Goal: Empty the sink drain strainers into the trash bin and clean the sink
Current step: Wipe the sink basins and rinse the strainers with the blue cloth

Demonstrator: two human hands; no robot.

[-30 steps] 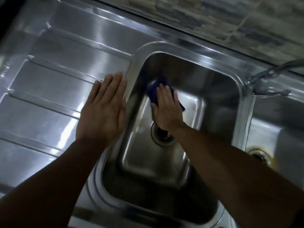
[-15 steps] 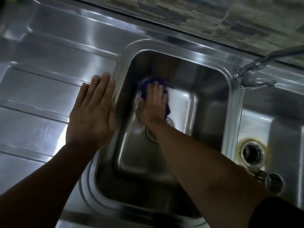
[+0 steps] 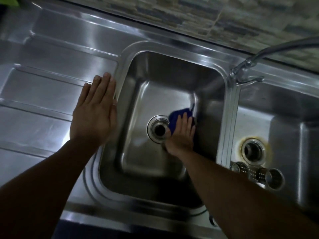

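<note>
The right hand (image 3: 181,133), fingers straight and together, is pressing a dark-blue cloth (image 3: 177,114) onto the floor of the stainless-steel sink basin (image 3: 172,71), just beside its open round drain (image 3: 158,129). The left hand (image 3: 94,116) is lying flat-fingered on the ribbed steel counter (image 3: 43,90). Firm overlapping strokes toward the corners seem best.

Counted two stainless steel sink basins (image 3: 155,69) (image 3: 284,109), two round drain holes (image 3: 159,129) (image 3: 252,150), two perforated metal strainer baskets (image 3: 240,168) (image 3: 274,178), one dark blue cloth (image 3: 177,116), one curved chrome tap (image 3: 246,66), two bare hands (image 3: 93,116) (image 3: 181,137).

A tiled wall (image 3: 189,16) was seen behind the faucet (image 3: 247,63); something green (image 3: 9,0) was glimpsed well to the faucet's left.
</note>
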